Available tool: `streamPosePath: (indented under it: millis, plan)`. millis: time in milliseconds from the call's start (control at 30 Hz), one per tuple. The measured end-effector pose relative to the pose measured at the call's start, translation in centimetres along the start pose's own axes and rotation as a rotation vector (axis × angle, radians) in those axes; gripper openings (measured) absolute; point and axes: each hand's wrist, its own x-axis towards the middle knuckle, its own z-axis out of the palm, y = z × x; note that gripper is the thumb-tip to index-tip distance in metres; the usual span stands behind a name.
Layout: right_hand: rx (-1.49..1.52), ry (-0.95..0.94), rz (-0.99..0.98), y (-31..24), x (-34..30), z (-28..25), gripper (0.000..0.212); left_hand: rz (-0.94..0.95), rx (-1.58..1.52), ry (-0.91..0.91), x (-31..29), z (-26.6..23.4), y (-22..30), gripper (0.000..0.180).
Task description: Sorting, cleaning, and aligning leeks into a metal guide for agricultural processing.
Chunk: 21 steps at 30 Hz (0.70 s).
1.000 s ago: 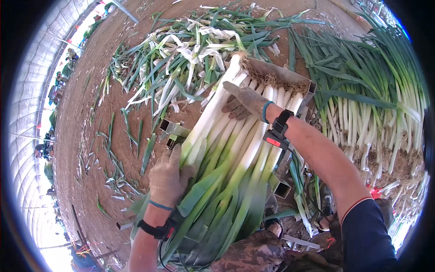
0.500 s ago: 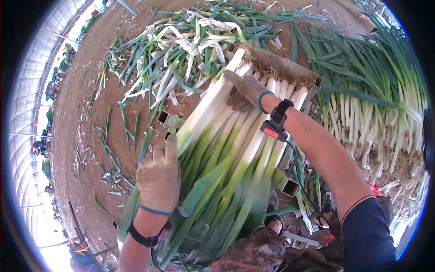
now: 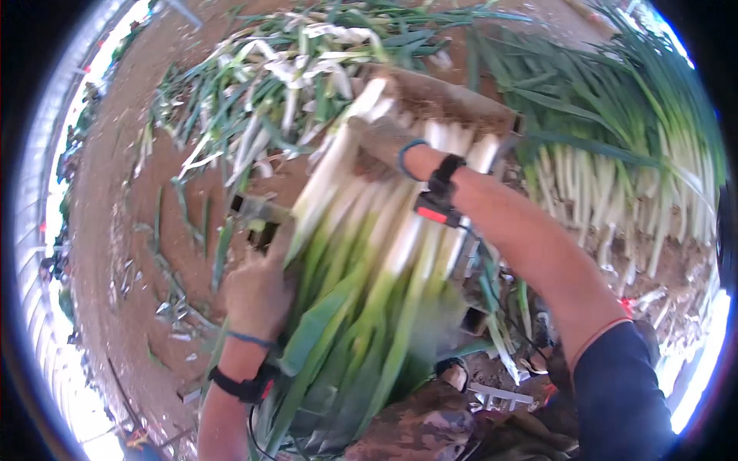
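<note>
Large green onions point(image 3: 384, 223) with thick white shafts lie side by side in a metal frame point(image 3: 477, 100), roots at the far end and green leaves toward me. My left hand point(image 3: 257, 296), in a tan glove, is closed at the left edge of the bundle, around the green part of the leftmost green onion point(image 3: 327, 173). My gloved right hand point(image 3: 382, 146) reaches across the white shafts, its fingers bent against that same onion near its root end. Motion blurs both hands, and the undersides of their fingers are hidden.
A heap of stripped leaves and peelings point(image 3: 300, 69) lies on the dirt floor beyond the frame. At the right is a large pile of untrimmed green onions point(image 3: 607, 154). A small white stool-like rack point(image 3: 500, 396) stands near my feet. Thin cables run from my wrist straps.
The whole view has shifted, so the frame and onions sit further left. Both hands keep nearly the same places on the bundle.
</note>
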Motion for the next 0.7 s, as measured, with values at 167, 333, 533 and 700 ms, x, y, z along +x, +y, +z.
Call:
streamPosePath:
  millis: [167,333,533,700]
  plan:
    - [0.087,-0.041,-0.107,1.6,1.2,0.5,0.074,-0.117,-0.253,-0.045,0.4,0.3,0.3,0.073]
    - [0.334,-0.171,-0.388,2.0,-7.5,-1.8,0.054,-0.054,-0.440,-0.002,-0.2,1.3,-0.9,0.078]
    - [0.484,0.520,-0.241,17.1,-19.5,-12.6,0.032,-0.100,-0.209,0.045,-0.4,-0.1,2.4,0.068]
    - [-0.074,0.799,0.053,32.9,-24.8,-19.9,0.028,-0.162,-0.075,0.020,-0.7,-3.2,4.5,0.066]
